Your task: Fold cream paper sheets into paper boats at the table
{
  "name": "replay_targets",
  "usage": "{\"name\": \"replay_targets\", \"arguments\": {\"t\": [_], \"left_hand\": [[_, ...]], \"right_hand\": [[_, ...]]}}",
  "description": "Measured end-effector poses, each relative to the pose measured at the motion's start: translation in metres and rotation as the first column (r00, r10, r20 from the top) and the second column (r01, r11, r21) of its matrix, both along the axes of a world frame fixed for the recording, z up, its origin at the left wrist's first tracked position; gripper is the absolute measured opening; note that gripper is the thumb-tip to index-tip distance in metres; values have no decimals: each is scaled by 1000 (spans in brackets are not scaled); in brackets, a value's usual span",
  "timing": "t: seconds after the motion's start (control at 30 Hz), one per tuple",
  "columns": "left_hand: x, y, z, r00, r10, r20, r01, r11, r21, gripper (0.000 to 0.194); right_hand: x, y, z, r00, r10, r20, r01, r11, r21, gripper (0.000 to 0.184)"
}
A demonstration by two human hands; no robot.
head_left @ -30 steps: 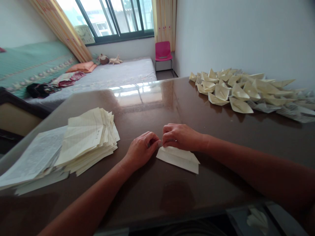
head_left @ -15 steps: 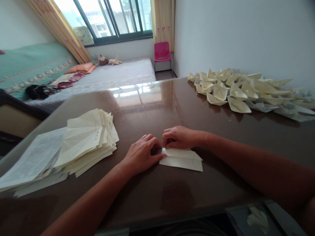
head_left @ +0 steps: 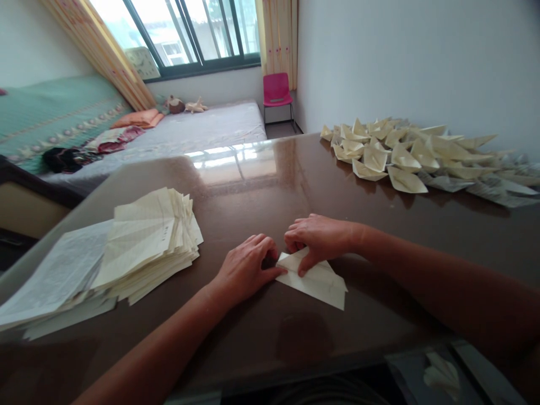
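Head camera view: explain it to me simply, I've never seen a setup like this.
There is no machine here. One camera, worn on a person's head, looks forward and down at their own two bare hands.

On the brown table lie a stack of paper sheets at left and a heap of paper boats at far right. Between them is a folded paper: the left hand touches its left end, and the right hand has its thumb on top. Whether they grip or only press, I can't tell.
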State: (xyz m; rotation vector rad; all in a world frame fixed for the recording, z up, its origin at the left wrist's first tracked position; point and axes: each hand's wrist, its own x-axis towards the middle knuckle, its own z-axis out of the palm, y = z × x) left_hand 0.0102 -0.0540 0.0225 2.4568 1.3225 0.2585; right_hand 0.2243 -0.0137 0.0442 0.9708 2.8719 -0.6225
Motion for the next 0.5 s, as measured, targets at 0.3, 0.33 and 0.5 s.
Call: {"name": "replay_targets", "arguments": {"t": [0.3,0.33,0.5], "left_hand": [[-4,5,-4,922,165,350,-118,981,-152,15],[-5,6,-4,891,198,408,-128,973,-193,16],[-9,12,-4,776,310,550,-123,929,-349,29]], "right_hand": [[-3,5,0,947,-220,-235,172,962,-211,21],[-3,5,-1,930,-212,-300,154,966,-205,23],[-6,4,-7,872,-43,-488,54,999,8,24]]}}
